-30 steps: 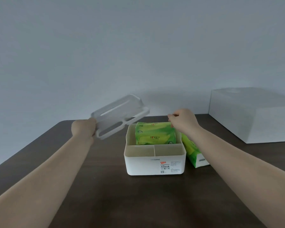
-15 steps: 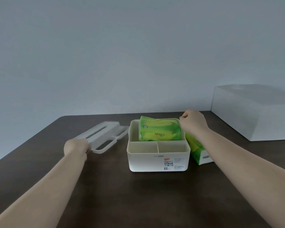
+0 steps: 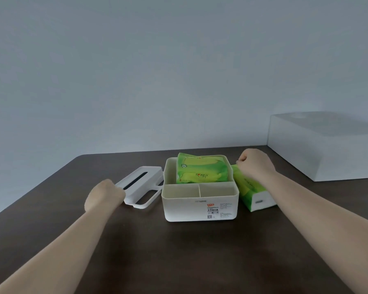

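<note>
Left hand (image 3: 104,195) curls round the near end of the lid (image 3: 142,185), flat on the table (image 3: 179,251) so the box (image 3: 200,209) stands open. Right hand (image 3: 255,164), fingers clenched, pinches the spare tissue pack (image 3: 251,187) just beside the box, likely to lift it in.

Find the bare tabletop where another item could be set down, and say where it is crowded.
Free: the wide near strip of table before the tissue box, between the forearms; also the far-left corner behind the lid. Crowded: lid, tissue box and loose tissue pack sit in a tight row.
</note>
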{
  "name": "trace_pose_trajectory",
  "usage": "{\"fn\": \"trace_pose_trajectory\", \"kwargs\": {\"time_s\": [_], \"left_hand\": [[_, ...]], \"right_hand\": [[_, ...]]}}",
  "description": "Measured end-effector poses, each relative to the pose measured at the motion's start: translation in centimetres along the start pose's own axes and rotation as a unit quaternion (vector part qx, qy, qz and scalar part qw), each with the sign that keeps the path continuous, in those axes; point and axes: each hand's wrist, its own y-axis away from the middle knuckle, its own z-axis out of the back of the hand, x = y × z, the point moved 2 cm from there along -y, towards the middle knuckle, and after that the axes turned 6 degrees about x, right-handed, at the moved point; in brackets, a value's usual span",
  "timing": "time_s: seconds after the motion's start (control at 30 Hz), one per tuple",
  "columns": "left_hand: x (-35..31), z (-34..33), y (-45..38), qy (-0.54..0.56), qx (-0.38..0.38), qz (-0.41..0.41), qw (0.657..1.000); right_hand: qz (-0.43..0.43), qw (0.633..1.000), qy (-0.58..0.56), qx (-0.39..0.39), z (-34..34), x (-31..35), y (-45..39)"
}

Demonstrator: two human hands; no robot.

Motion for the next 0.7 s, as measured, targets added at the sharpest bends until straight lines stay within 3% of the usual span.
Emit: {"fn": "trace_pose_trajectory", "kwargs": {"time_s": [0.1, 0.2, 0.3, 0.5, 0.6, 0.7], "left_hand": [[-3.4, -0.2, 1.6, 0.014, -0.035, -0.126, 0.991], [-7.3, -1.2, 3.9, 0.088, 0.007, -0.201, 0.976], [-9.8, -2.0, 5.1, 0.156, 0.053, -0.202, 0.965], [-12.3, -3.7, 5.3, 0.086, 0.124, -0.184, 0.971], [-12.5, -4.1, 4.5, 0.095, 0.112, -0.167, 0.975], [-12.7, -3.2, 4.0, 0.231, 0.069, -0.158, 0.958]], "right_hand": [[-0.027, 0.998, 0.047, 0.032, 0.0, -0.3, 0.7], [-0.073, 0.984, 0.108, 0.119, -0.7, -0.6, 1.4], [-0.110, 0.970, 0.142, 0.165, -1.6, -1.4, 1.5], [-0.131, 0.969, 0.154, 0.143, -1.9, -1.9, 0.9], [-0.135, 0.975, 0.133, 0.115, -1.8, -1.8, 0.7], [-0.122, 0.983, 0.120, 0.069, -1.0, -1.3, 0.8]]}}
